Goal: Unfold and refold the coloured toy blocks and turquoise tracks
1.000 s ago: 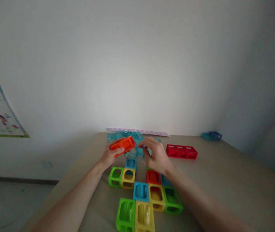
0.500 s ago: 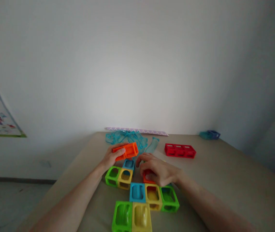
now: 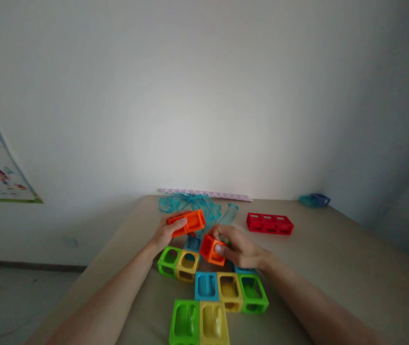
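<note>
My left hand point(image 3: 164, 233) grips an orange open-framed block piece point(image 3: 192, 221), raised above the table with its free end pointing right. In my right hand point(image 3: 242, 247) is an orange-red cube block point(image 3: 212, 249), pinched by thumb and fingers and tilted. Below my left hand lie a green cube point(image 3: 169, 261), a yellow cube point(image 3: 187, 264) and a blue cube point(image 3: 192, 243), side by side. Under my right hand a blue cube point(image 3: 206, 285), a yellow cube point(image 3: 229, 290) and a green cube point(image 3: 252, 292) stand in a row. Another blue block behind them is partly hidden.
Nearest me are a green block point(image 3: 184, 322) and a yellow block point(image 3: 214, 323). A red three-cell block bar point(image 3: 269, 224) lies right of centre. Translucent blue pieces point(image 3: 204, 206) and a patterned purple strip point(image 3: 206, 194) are by the wall. A dark blue block point(image 3: 320, 200) sits far right.
My right hand has lifted the orange-red cube off from among the blocks, and the cube has come left and up towards the left hand's piece. My left hand stays almost still.
</note>
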The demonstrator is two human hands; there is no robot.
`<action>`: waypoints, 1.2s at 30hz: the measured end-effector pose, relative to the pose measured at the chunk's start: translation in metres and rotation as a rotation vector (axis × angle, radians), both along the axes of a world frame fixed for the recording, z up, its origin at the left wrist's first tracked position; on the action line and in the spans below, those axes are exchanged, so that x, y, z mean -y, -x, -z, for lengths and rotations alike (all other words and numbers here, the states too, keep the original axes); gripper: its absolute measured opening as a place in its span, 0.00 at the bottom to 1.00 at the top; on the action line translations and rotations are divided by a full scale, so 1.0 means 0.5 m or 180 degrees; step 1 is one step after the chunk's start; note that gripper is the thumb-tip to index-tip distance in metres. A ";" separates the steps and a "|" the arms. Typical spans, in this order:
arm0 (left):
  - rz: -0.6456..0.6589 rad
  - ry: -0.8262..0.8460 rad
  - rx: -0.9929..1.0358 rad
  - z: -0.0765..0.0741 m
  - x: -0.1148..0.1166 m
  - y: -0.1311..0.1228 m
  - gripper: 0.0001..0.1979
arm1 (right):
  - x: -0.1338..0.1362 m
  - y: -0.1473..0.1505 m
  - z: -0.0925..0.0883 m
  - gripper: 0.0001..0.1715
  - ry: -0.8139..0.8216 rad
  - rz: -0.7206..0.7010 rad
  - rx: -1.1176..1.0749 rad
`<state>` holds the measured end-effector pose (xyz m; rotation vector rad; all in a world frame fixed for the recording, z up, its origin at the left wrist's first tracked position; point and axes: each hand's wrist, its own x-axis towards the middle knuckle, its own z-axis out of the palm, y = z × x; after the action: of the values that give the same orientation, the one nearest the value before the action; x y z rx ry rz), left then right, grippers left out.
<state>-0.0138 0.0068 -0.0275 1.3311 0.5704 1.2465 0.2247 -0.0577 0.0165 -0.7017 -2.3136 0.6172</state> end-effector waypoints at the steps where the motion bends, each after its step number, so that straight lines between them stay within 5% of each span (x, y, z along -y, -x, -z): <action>1: -0.0007 0.0012 -0.0006 -0.001 0.000 0.000 0.18 | -0.002 0.000 0.004 0.06 0.0055 0.0116 -0.0231; 9: -0.0053 -0.0208 -0.0075 -0.007 0.001 0.004 0.29 | -0.028 0.015 0.038 0.16 0.0354 0.1117 -0.1505; 19: -0.0262 -0.0602 -0.0491 -0.009 -0.009 0.004 0.22 | -0.011 0.013 0.017 0.31 -0.0375 0.0938 -0.0665; 27: -0.0270 -0.0639 -0.0747 -0.016 0.000 0.009 0.19 | -0.002 0.014 0.007 0.26 -0.0857 0.0661 -0.0193; 36: -0.0017 -0.0442 -0.0424 -0.019 0.002 0.003 0.20 | 0.008 0.028 -0.011 0.25 -0.1827 0.1378 0.0529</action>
<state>-0.0154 0.0059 -0.0182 1.5383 0.5896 1.2258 0.2104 -0.0617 0.0220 -0.9450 -2.2159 -0.3026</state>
